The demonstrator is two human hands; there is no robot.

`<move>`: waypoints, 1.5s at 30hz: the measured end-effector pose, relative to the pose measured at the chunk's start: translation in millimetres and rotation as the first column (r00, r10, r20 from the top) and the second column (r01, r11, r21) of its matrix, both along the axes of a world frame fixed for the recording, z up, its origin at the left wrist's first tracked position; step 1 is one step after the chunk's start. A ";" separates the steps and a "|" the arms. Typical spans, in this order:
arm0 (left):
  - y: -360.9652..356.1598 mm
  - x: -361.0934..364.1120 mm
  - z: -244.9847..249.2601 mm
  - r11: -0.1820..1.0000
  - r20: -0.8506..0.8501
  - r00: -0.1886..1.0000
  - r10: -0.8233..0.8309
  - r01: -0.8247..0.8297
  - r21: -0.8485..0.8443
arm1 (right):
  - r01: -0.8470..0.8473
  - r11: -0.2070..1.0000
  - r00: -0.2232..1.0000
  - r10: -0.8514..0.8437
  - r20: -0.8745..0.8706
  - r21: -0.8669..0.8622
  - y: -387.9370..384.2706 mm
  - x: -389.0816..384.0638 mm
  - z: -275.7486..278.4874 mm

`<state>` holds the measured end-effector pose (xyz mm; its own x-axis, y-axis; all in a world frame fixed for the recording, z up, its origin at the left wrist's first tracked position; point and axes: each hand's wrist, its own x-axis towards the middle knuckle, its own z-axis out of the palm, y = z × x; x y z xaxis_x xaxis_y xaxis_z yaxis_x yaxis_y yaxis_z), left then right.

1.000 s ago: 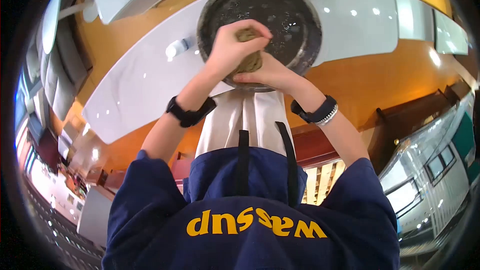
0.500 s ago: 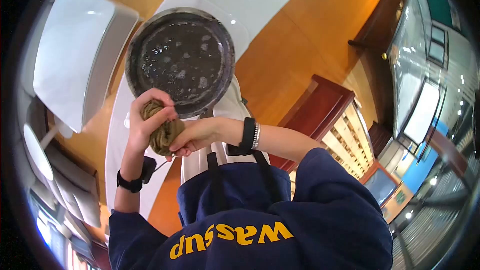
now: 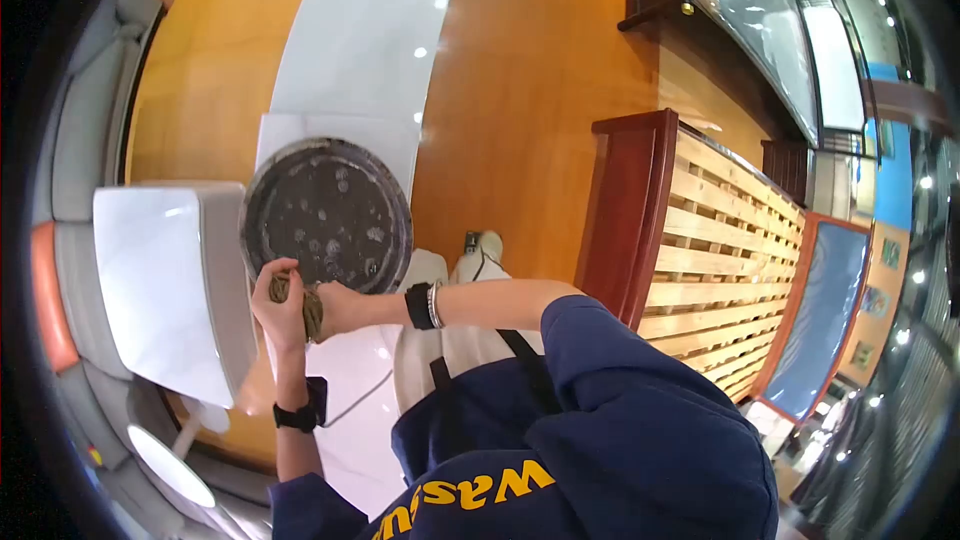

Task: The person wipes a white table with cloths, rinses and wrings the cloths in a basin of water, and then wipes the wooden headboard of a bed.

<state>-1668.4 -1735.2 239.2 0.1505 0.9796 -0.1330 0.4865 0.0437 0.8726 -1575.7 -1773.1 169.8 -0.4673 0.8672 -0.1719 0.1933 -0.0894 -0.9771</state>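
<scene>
A wrung, bunched olive-brown cloth (image 3: 312, 318) is gripped between my two hands at the near edge of a round dark basin. My left hand (image 3: 280, 312), with a black watch at the wrist, has its fingers closed round the cloth's left part. From the right, my right hand (image 3: 342, 308) is closed on the other end; its fingertips are mostly hidden. The basin (image 3: 398, 195) holds dark-looking water with patches of foam and stands on a white table (image 3: 350, 420).
Beyond the basin is a glossy white table or bench (image 3: 350, 30). Another white block-like piece (image 3: 150, 270) stands at the left, near grey seating (image 3: 85, 130). A slatted wooden bed frame (image 3: 720, 250) with a dark red end board is at the right, on orange-brown flooring (image 3: 510, 120).
The view has turned and shifted, so the basin now appears lower and the slatted frame shows more fully. Both hands still hold the cloth, now twisted more tightly.
</scene>
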 end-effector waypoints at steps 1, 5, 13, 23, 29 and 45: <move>0.5 0.4 -4.5 0.998 -0.027 0.998 0.057 -0.056 0.040 | 0.017 1.000 1.000 -0.018 0.004 0.023 -1.1 -0.6 2.9; -2.0 16.0 12.9 0.931 0.082 0.950 0.302 -0.312 0.187 | 0.307 0.951 0.950 -0.309 -0.050 -0.040 -9.5 -3.0 22.4; -38.3 31.8 40.5 0.780 0.269 0.794 0.545 -0.598 0.184 | 0.505 0.843 0.834 -0.532 0.148 0.185 -53.8 19.0 81.8; -92.8 56.9 76.5 0.904 0.813 0.462 0.354 0.053 -0.424 | 0.632 0.631 0.704 -0.710 0.008 0.450 -158.1 102.0 155.8; -194.3 159.1 139.5 0.792 0.861 0.498 0.103 0.482 -0.374 | 0.808 0.576 0.567 -0.704 -0.427 0.123 -245.9 168.4 179.8; -329.4 373.7 140.8 -0.086 0.410 -0.065 -0.910 0.996 -0.033 | 0.629 -0.382 -0.728 -0.595 -0.340 -0.677 -459.9 257.1 205.9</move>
<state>-1294.7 -2064.6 380.0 0.9570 -0.2751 -0.0921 0.0691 -0.0922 0.9933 -1318.6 -2233.0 375.7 0.8386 0.0680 -0.5404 -0.4637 0.6096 -0.6430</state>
